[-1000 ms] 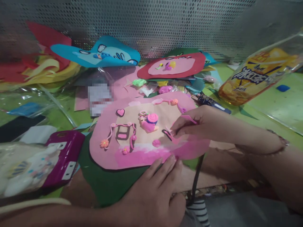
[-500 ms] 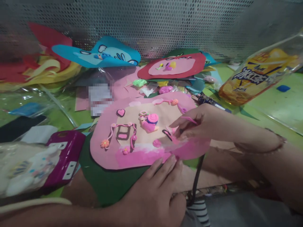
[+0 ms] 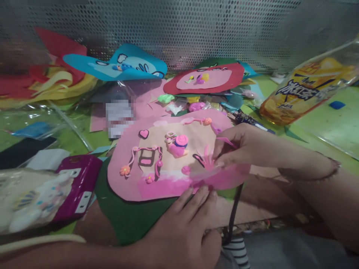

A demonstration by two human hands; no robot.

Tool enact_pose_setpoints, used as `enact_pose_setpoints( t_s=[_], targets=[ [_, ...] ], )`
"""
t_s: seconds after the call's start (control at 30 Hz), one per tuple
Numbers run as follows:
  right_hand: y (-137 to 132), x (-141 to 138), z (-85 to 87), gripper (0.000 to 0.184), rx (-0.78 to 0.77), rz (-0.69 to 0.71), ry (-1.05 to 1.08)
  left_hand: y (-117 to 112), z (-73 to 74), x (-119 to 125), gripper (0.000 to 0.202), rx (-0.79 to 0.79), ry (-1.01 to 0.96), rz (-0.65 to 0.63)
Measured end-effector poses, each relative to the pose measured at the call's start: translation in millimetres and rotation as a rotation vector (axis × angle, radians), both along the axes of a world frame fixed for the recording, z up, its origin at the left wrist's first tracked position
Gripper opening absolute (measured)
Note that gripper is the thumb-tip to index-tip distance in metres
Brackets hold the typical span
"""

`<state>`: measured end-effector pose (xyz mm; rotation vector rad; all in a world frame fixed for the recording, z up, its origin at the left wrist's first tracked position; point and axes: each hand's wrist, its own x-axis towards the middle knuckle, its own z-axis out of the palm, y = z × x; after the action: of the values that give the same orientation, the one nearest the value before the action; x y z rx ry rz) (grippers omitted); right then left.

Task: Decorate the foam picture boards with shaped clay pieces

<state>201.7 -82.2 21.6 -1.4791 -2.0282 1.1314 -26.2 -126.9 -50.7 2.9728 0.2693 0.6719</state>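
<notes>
A pink paper picture (image 3: 123,157) lies before me, tilted slightly over a green sheet (image 3: 120,213). On it are a clay snail (image 3: 177,145) with a pink spiral shell, a pink heart (image 3: 144,133), small clay flowers (image 3: 125,170) and thin pink strands fanning out like a plant (image 3: 206,158). My left hand (image 3: 185,216) rests with its fingers stretched over the picture's lower edge. Above the right part of the picture, my right hand (image 3: 238,149) has its fingers pinched together beside the fanned strands. Whatever is between those fingertips is hidden.
A yellow drink bottle (image 3: 303,93) leans at the right. Blue (image 3: 112,67) and red (image 3: 174,84) paper pictures lie at the back, near clay lumps (image 3: 196,107). A purple case (image 3: 78,186) and dark phone-like slab (image 3: 25,151) are at the left.
My right hand's fingertips have shifted slightly right, drawn closer together, and more of the fanned pink strands shows. My left hand has stayed in place.
</notes>
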Motion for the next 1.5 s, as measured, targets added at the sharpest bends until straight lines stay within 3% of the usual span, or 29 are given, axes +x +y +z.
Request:
enact_pose_setpoints(
  t_s=[0.17, 0.47, 0.6, 0.73, 1.03, 1.33, 1.5],
  targets=[
    [0.7, 3.0, -2.2, 0.016, 0.025, -0.047, 0.03, 0.2, -3.7, 0.5, 0.013, 0.019, -0.019, 0.0],
    [0.2, 0.5, 7.1, 0.02, -0.172, 0.016, 0.208, -1.4, -1.8, -0.3, 0.01, 0.018, 0.006, -0.002],
    [1.2, -1.1, 6.1, 0.011, -0.269, -0.043, 0.41, -1.2, -4.0, 0.4, 0.013, 0.038, -0.02, 0.007],
    [3.2, -1.8, 1.4, 0.024, -0.325, -0.111, 0.565, 0.3, -3.5, 0.4, 0.014, 0.053, -0.015, 0.009],
    [2.4, 0.0, -0.7, 0.027, -0.348, -0.134, 0.469, -0.7, -0.1, -0.1, 0.013, 0.028, -0.008, 0.002],
    [4.6, -2.8, -2.6, 0.032, -0.373, -0.195, 0.614, -1.5, -3.8, -0.1, 0.014, 0.017, -0.023, 0.004],
    [4.1, -1.8, -1.3, 0.02, -0.353, -0.159, 0.626, -1.0, -4.0, -1.0, 0.013, -0.007, -0.011, -0.005]
  ],
)
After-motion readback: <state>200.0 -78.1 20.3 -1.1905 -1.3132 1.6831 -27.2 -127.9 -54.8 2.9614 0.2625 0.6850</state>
